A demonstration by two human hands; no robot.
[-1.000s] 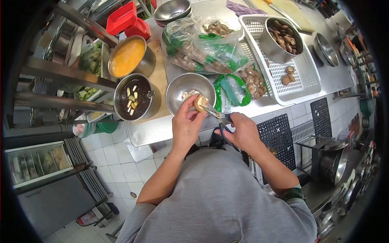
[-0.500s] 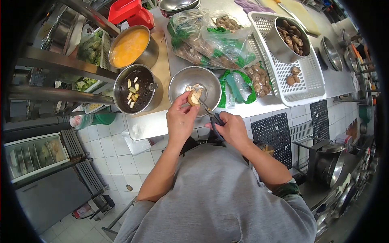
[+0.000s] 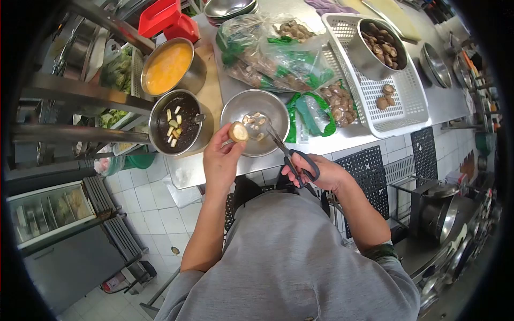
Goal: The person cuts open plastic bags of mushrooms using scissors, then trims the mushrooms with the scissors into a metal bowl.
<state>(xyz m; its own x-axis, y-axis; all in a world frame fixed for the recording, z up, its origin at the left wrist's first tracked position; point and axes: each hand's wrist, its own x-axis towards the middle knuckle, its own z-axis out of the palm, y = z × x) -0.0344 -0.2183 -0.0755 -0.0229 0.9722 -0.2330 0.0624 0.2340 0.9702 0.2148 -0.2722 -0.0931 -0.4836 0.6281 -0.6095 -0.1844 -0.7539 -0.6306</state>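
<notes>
Between the thumb and fingers of my left hand (image 3: pixel 222 163) is a mushroom (image 3: pixel 238 132), its pale underside showing, over the left rim of a steel bowl (image 3: pixel 227 109). Small pale pieces (image 3: pixel 255 122) lie in that bowl. My right hand (image 3: pixel 321 174) is wrapped round the dark handles of the scissors (image 3: pixel 289 153), whose blades point into the bowl, apart from the mushroom. Right of the bowl lie a green-edged plastic bag (image 3: pixel 316 115) and a bag of mushrooms (image 3: pixel 340 104).
A pot of orange liquid (image 3: pixel 168 69) and a pot of dark liquid (image 3: pixel 179 120) stand at left. A white basket (image 3: pixel 399 128) at right holds a pot of mushrooms (image 3: pixel 380 48) and loose mushrooms (image 3: pixel 385 98). Large plastic bags (image 3: pixel 278 59) lie behind the bowl.
The mushroom has moved left with my left hand and turned its underside up. The scissors have come away from it, and more pale pieces show in the bowl.
</notes>
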